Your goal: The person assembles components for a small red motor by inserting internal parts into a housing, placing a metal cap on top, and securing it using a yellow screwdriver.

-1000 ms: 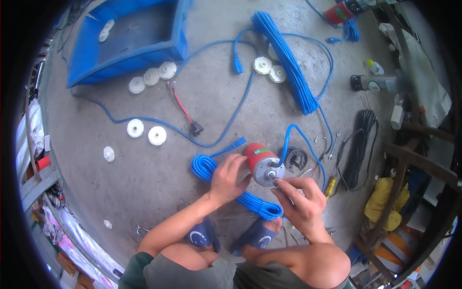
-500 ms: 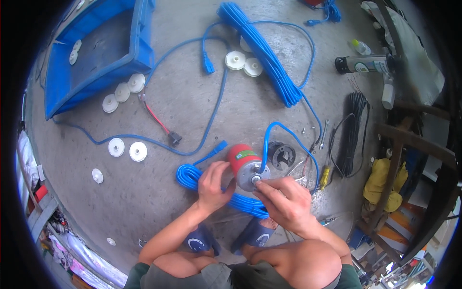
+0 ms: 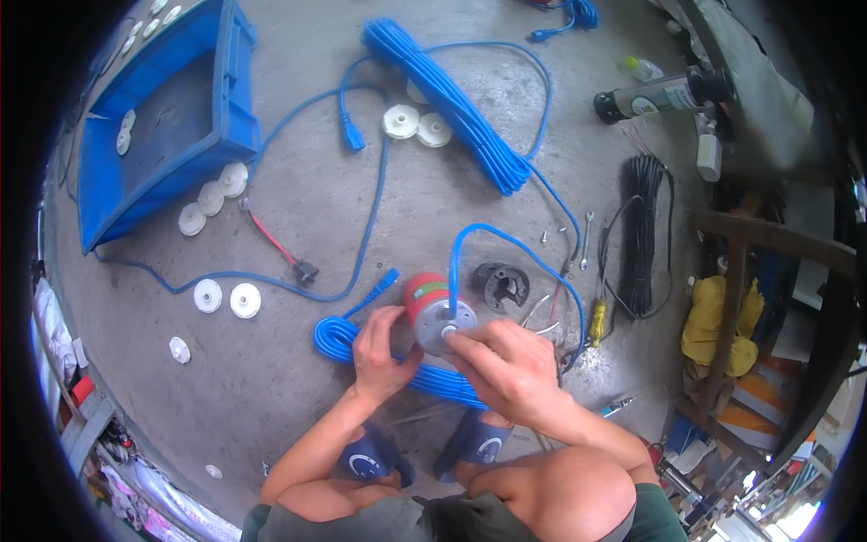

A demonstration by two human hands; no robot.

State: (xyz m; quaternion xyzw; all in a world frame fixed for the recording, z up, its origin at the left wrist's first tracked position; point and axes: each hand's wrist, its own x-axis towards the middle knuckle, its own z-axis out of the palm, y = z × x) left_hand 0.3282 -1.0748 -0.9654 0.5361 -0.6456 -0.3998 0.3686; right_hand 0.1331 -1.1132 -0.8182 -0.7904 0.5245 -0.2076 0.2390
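A red cylindrical motor [image 3: 423,290] with a grey metal end plate [image 3: 442,316] stands tilted in front of me, a blue cable [image 3: 456,248] coming out of the plate. My left hand [image 3: 377,354] curls its fingers and thumb around the motor's left side. With thumb and fingertips, my right hand [image 3: 513,366] pinches the short shaft at the plate's centre; the fingers partly hide it. Under and beside my hands lies a coil of blue cable [image 3: 442,383] with a plug [image 3: 386,278]. A round black end cover [image 3: 502,287] sits just right of the motor.
White impellers [image 3: 245,300] lie about the floor near a blue crate [image 3: 237,90]. Farther off are a long blue cable bundle [image 3: 442,104] and a pump [image 3: 652,98]. To the right lie a yellow-handled screwdriver [image 3: 597,322], wrench [image 3: 587,242], black cable bundle [image 3: 639,239] and metal frame [image 3: 736,334].
The view has shifted, so the floor items appear farther left. My left hand stays around the motor and my right fingers stay on the shaft, with only slight movement.
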